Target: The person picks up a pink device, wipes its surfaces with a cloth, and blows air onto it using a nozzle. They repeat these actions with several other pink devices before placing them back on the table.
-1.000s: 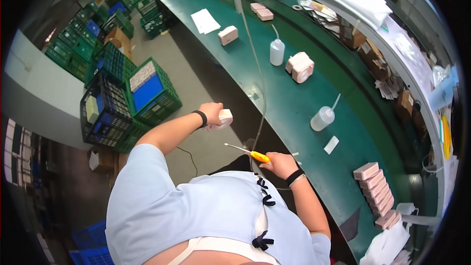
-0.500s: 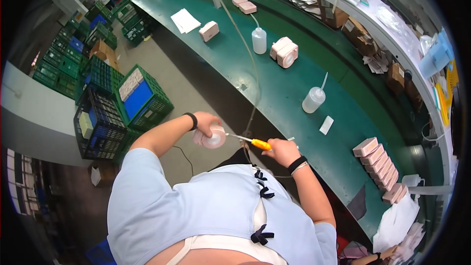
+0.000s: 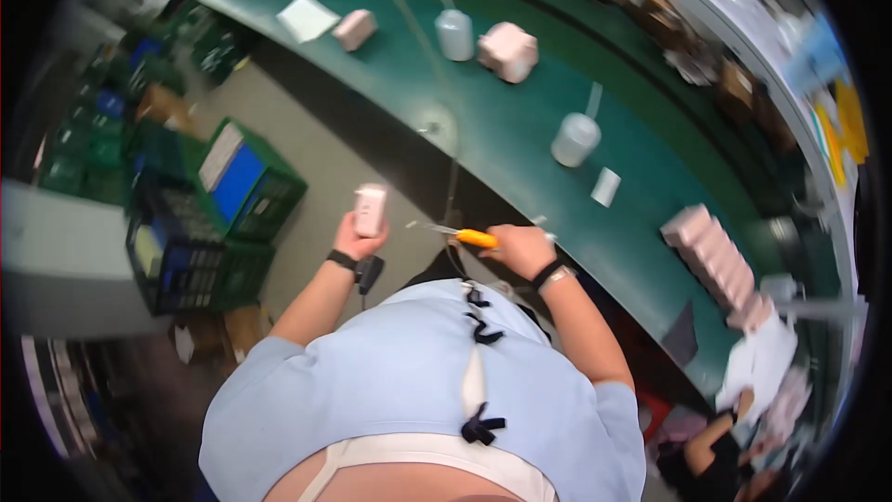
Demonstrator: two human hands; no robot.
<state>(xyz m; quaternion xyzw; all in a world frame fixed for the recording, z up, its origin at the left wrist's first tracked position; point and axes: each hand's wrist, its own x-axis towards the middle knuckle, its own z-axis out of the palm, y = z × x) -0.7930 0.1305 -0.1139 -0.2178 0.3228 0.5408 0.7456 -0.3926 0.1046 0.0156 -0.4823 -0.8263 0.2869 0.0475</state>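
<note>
My left hand [image 3: 360, 240] is closed around the lower end of a small pale-pink boxy device [image 3: 371, 209] and holds it upright over the floor gap beside the bench. A plain face with small dark marks shows; its round white disc is out of sight. To the right, my right hand [image 3: 522, 251] grips an orange-handled tool [image 3: 477, 238] with a thin metal shaft. The shaft points left toward the device, its tip apart from it. Blur hides the kind of tip.
The green workbench [image 3: 502, 144] runs diagonally, bearing squeeze bottles [image 3: 575, 139], a white card [image 3: 605, 187], pink devices [image 3: 508, 51] and a row of pink devices [image 3: 715, 256]. Green crates [image 3: 249, 181] stand on the left floor. Another person's arm [image 3: 711, 437] reaches in at lower right.
My left hand has turned the device so its round disc no longer shows, and moved it up and left, away from the tool tip. My right hand still holds the tool.
</note>
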